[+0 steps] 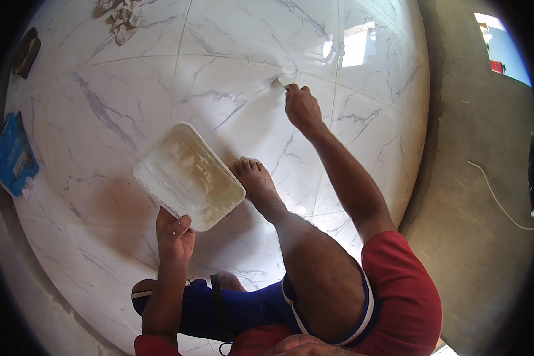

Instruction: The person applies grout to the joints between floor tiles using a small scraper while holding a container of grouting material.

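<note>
My left hand [177, 234] grips the near rim of a white rectangular tub [151, 168], thumb on the edge, and holds it tilted over the floor. Whitish paste [199, 169] coats the inside of the tub. Ahead and to the right, my right hand [303, 107] is closed round a small flat scraper [280, 83], most of which the fingers hide. Its tip is at the marbled white floor tiles [219, 89], close to a joint with whitish smears [288, 71] along it.
My bare foot [256, 181] stands on the tiles right of the tub. Crumpled paper or cloth [124, 24] lies at the far left. A blue bag [15, 155] and a dark brown object [26, 52] sit along the left side. A grey wall [457, 148] with a white cable [492, 196] runs down the right.
</note>
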`<action>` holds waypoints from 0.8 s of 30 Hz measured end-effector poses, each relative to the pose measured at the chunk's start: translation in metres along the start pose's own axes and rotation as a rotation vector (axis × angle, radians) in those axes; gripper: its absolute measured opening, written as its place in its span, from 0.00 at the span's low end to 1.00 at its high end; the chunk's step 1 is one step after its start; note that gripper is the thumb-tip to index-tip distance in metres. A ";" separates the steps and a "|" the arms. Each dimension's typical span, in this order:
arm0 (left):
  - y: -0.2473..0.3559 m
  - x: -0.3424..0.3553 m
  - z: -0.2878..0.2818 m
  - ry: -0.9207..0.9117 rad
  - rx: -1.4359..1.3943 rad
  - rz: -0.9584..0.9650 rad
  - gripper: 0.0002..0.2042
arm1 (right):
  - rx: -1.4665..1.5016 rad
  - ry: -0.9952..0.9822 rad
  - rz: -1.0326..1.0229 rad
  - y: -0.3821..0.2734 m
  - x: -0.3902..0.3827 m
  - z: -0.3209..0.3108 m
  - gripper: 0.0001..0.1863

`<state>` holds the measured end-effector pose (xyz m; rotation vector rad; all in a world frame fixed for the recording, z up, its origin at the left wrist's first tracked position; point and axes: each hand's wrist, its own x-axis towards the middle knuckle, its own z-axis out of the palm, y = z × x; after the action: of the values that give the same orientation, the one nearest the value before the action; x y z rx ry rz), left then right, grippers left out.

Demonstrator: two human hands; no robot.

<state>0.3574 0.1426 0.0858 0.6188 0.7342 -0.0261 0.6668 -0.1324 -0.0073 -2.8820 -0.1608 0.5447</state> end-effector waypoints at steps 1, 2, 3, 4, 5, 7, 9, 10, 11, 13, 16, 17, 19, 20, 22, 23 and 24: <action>0.000 0.000 0.002 -0.010 0.000 -0.003 0.37 | -0.003 0.064 -0.005 0.005 0.005 -0.005 0.17; 0.000 0.000 0.003 -0.009 -0.001 -0.003 0.37 | -0.007 0.113 0.005 0.006 0.014 -0.009 0.17; -0.001 0.001 0.004 -0.001 -0.001 -0.005 0.37 | -0.012 0.163 0.020 0.007 0.022 -0.016 0.17; -0.002 0.001 0.004 0.008 0.000 -0.010 0.37 | -0.020 0.186 0.031 0.007 0.029 -0.020 0.18; -0.004 0.001 0.003 0.007 0.001 -0.017 0.37 | -0.021 0.184 0.037 0.010 0.035 -0.020 0.18; -0.005 0.003 0.001 0.015 -0.004 -0.005 0.37 | -0.047 0.112 0.068 0.010 0.047 -0.022 0.18; -0.003 0.001 0.001 0.015 -0.007 0.002 0.36 | -0.053 0.113 0.057 0.008 0.037 -0.018 0.18; -0.002 0.000 0.001 0.015 -0.010 0.007 0.36 | -0.060 0.041 0.047 0.007 0.029 -0.017 0.18; 0.000 -0.001 0.001 0.021 -0.012 0.012 0.36 | -0.068 -0.031 0.037 0.005 0.023 -0.016 0.18; 0.001 -0.001 0.001 0.000 -0.009 0.028 0.36 | -0.074 -0.047 0.032 0.011 0.017 -0.022 0.19; 0.000 -0.002 -0.002 -0.006 -0.022 0.029 0.36 | -0.054 0.024 0.035 0.014 0.021 -0.032 0.19; 0.001 -0.002 -0.002 -0.005 -0.021 0.031 0.36 | -0.052 0.025 0.033 0.011 0.026 -0.033 0.19; 0.001 -0.002 -0.003 0.009 -0.026 0.024 0.36 | -0.015 0.101 0.015 0.003 0.036 -0.033 0.19; 0.001 -0.001 -0.002 0.008 -0.026 0.022 0.36 | -0.029 0.097 0.018 -0.001 0.040 -0.033 0.19; 0.000 -0.001 0.000 0.018 -0.013 0.032 0.37 | -0.044 0.091 0.022 -0.008 0.044 -0.030 0.19; 0.000 -0.001 0.001 0.017 -0.014 0.031 0.37 | -0.061 0.087 0.025 -0.011 0.045 -0.028 0.19; 0.001 -0.002 0.002 0.009 -0.013 0.028 0.37 | -0.059 0.085 0.022 -0.015 0.042 -0.023 0.19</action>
<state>0.3576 0.1421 0.0894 0.6168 0.7344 0.0072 0.7135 -0.1157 0.0026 -2.9608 -0.1350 0.4274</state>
